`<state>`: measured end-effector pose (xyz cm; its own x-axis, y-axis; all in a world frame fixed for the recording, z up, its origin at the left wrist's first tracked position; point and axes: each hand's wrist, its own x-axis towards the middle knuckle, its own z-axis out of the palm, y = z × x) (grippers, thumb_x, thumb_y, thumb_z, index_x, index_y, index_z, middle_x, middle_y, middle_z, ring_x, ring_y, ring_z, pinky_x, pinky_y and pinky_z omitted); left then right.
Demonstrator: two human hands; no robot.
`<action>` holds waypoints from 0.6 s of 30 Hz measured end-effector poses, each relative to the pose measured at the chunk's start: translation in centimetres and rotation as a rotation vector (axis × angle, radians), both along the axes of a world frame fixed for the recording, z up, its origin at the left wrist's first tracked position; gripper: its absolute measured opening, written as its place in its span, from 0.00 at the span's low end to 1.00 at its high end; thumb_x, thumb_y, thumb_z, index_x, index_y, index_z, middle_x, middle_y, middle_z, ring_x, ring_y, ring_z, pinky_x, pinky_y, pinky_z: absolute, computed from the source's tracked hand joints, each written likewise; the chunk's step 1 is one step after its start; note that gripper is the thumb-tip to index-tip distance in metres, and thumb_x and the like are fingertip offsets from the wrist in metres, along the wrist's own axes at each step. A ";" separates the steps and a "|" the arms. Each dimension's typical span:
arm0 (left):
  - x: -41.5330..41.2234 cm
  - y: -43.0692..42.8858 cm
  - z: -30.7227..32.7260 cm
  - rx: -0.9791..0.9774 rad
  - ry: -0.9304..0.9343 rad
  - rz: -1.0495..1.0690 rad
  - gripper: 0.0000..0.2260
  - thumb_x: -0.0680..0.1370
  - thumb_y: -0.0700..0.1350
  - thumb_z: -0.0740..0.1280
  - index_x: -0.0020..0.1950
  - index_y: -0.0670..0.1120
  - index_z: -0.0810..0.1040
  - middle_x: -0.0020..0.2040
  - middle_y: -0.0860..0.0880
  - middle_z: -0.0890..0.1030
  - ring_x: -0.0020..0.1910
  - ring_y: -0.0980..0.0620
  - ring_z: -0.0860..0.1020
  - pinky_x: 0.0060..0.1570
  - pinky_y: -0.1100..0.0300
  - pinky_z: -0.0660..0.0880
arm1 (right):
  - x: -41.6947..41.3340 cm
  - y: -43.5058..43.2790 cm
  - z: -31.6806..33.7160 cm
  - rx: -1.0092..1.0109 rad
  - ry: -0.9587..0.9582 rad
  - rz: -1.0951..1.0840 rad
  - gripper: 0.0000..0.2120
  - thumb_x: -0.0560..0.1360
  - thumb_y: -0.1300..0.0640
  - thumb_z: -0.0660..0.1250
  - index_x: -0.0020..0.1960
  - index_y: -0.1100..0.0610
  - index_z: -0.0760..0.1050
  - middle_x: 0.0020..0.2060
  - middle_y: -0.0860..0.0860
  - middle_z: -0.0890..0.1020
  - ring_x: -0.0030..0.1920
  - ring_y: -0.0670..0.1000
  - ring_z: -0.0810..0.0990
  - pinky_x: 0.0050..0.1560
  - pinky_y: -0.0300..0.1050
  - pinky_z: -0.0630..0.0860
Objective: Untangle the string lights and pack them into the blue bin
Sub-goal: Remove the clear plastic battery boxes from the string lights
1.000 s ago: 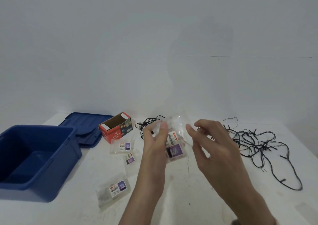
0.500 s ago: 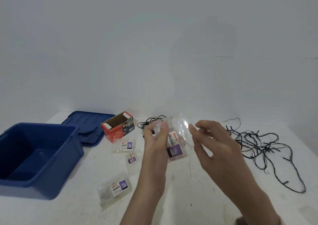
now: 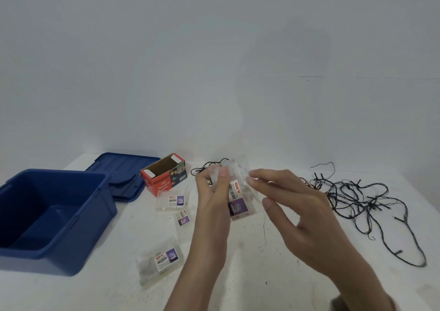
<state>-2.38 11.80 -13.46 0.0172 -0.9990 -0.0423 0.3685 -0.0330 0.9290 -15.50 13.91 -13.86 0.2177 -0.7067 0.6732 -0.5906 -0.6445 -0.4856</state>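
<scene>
A clear plastic bag [image 3: 239, 200] with a white and purple label is held upright above the table. My left hand [image 3: 213, 200] pinches its upper left edge. My right hand [image 3: 292, 206] pinches its upper right edge with thumb and forefinger. A tangle of black string lights [image 3: 362, 199] lies on the white table to the right of my right hand. A smaller black strand [image 3: 204, 168] shows behind my left hand. The open blue bin [image 3: 52, 215] stands at the left with nothing visible inside.
The blue lid [image 3: 121, 175] lies behind the bin. A red open cardboard box [image 3: 164, 177] of LED lights lies beside it. Three more clear labelled bags [image 3: 172, 200] [image 3: 183, 218] [image 3: 160, 263] rest on the table left of my hands. A white wall rises behind.
My fingers have shifted slightly on the bag's top, and the right hand has closed in toward the left. The bag stays between both hands.
</scene>
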 end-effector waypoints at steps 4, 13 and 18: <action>-0.1 -0.2 0.0 0.029 0.063 0.005 0.08 0.79 0.52 0.58 0.58 0.56 0.70 0.47 0.51 0.84 0.50 0.49 0.82 0.56 0.46 0.76 | 0.8 0.5 -0.3 0.174 -0.298 0.093 0.20 0.73 0.56 0.58 0.64 0.52 0.72 0.56 0.43 0.80 0.60 0.45 0.77 0.61 0.35 0.71; 2.0 -0.9 -1.5 0.064 0.064 -0.256 0.21 0.78 0.51 0.62 0.69 0.48 0.63 0.57 0.42 0.81 0.55 0.47 0.80 0.60 0.48 0.73 | 2.2 -0.6 -1.7 0.261 -0.167 -0.034 0.39 0.68 0.46 0.68 0.72 0.35 0.49 0.58 0.32 0.70 0.58 0.36 0.72 0.54 0.21 0.64; 5.5 -1.7 -2.4 -0.323 -0.569 -0.294 0.36 0.69 0.48 0.75 0.68 0.69 0.58 0.68 0.66 0.65 0.65 0.70 0.66 0.58 0.71 0.70 | 0.5 -1.8 -1.7 0.434 -0.202 0.162 0.42 0.66 0.66 0.71 0.71 0.39 0.56 0.56 0.35 0.76 0.56 0.42 0.78 0.57 0.31 0.71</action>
<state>3.07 10.06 -15.91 -0.3229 -0.9268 0.1918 -0.1581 0.2526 0.9546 -14.95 12.14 -15.53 0.2431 -0.8989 0.3645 -0.3661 -0.4330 -0.8237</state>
